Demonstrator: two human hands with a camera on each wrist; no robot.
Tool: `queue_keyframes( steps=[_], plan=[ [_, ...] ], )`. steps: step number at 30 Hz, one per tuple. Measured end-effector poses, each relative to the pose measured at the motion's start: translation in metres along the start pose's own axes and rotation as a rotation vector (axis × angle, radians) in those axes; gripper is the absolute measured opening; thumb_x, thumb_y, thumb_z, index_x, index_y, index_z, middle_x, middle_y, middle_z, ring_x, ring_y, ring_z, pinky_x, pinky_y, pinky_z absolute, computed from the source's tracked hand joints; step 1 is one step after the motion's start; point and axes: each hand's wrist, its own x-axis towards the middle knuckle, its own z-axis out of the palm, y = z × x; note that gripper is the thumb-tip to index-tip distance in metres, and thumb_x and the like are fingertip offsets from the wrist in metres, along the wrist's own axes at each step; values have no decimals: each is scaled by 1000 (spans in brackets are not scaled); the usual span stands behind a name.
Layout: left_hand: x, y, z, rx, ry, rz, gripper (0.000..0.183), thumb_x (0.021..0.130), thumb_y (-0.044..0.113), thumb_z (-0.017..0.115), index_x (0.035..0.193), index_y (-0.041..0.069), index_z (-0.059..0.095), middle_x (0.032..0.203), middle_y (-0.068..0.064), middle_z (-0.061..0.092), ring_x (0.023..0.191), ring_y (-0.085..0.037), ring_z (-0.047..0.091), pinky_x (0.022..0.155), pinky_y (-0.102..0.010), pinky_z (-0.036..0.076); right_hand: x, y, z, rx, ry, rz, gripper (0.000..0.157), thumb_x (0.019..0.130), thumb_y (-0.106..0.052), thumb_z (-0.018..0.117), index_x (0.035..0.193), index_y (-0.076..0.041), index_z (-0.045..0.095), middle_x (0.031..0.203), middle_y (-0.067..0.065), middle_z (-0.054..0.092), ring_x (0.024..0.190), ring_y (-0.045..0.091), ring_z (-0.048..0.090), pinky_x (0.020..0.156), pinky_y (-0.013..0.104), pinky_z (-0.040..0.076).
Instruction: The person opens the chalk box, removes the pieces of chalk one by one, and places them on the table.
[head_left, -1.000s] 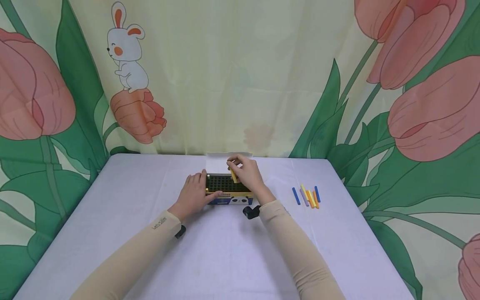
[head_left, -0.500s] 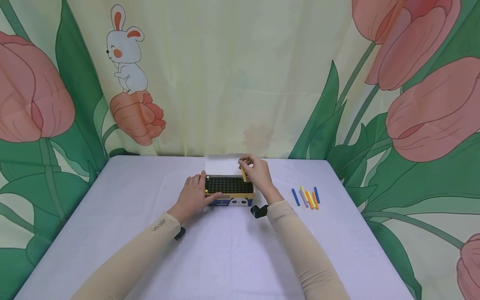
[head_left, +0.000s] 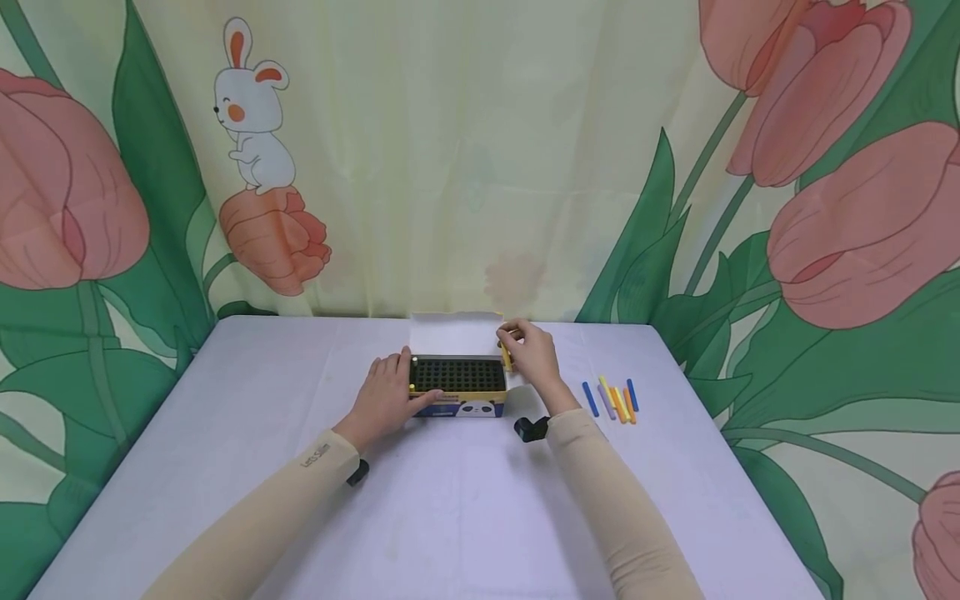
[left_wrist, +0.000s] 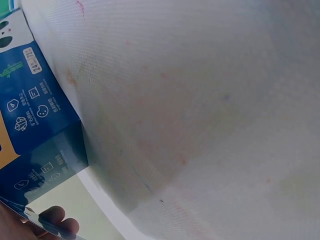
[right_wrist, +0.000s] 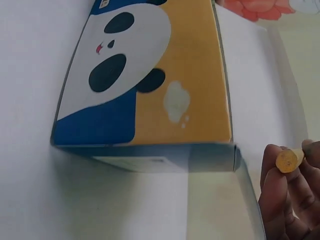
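Observation:
A cardboard box [head_left: 448, 411] with a panda print stands near the back of the table, its black grid of holes facing up. My left hand [head_left: 382, 396] holds the box's left end, thumb along the front wall and fingers at the side. Two small light ends [head_left: 412, 387] show in the grid's left column. Just beyond the box's right end, my right hand [head_left: 536, 357] pinches a yellow-orange crayon [right_wrist: 289, 160] between thumb and fingers. In the right wrist view its round end points at the camera, apart from the printed box wall [right_wrist: 195, 65].
The box's white lid flap [head_left: 453, 335] is raised behind it. Right of the box, several loose crayons [head_left: 617, 404], blue, purple, yellow and orange, lie on the white tablecloth [head_left: 450, 517]. A tulip-printed curtain [head_left: 465, 167] hangs behind the table.
My right hand has moved rightward with the yellow-orange crayon, from above the grid to beyond the box's right end. The left hand has stayed on the box.

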Motion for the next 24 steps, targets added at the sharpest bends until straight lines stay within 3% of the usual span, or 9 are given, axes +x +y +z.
queue_keyframes(
  steps=[6, 16, 20, 24],
  plan=[
    [7, 0, -7, -3, 13, 4, 111, 94, 76, 52, 159, -10, 23, 149, -31, 46, 139, -43, 46, 123, -59, 28, 9, 5, -9, -13, 25, 14, 25, 103, -33, 66, 117, -13, 73, 103, 9, 73, 77, 20, 64, 56, 25, 53],
    [16, -1, -15, -17, 18, 1, 113, 93, 77, 52, 159, -10, 22, 150, -31, 45, 141, -44, 45, 123, -58, 28, 18, 15, -24, 52, 27, 74, 29, 104, -34, 64, 120, -10, 71, 104, 11, 71, 64, 16, 65, 51, 27, 56],
    [12, -1, -10, -36, 36, 6, 114, 93, 80, 49, 158, -10, 24, 149, -32, 46, 140, -45, 45, 122, -59, 29, 13, 21, -25, 55, 36, 127, 30, 104, -33, 63, 120, -9, 71, 105, 12, 70, 66, 15, 63, 52, 25, 55],
    [-4, 1, 2, -62, 25, -2, 113, 93, 79, 50, 157, -11, 26, 147, -32, 47, 138, -45, 47, 121, -59, 31, -2, 33, -20, 60, 29, 183, 29, 104, -31, 64, 120, -8, 71, 104, 12, 70, 67, 15, 62, 51, 23, 54]
  ],
)
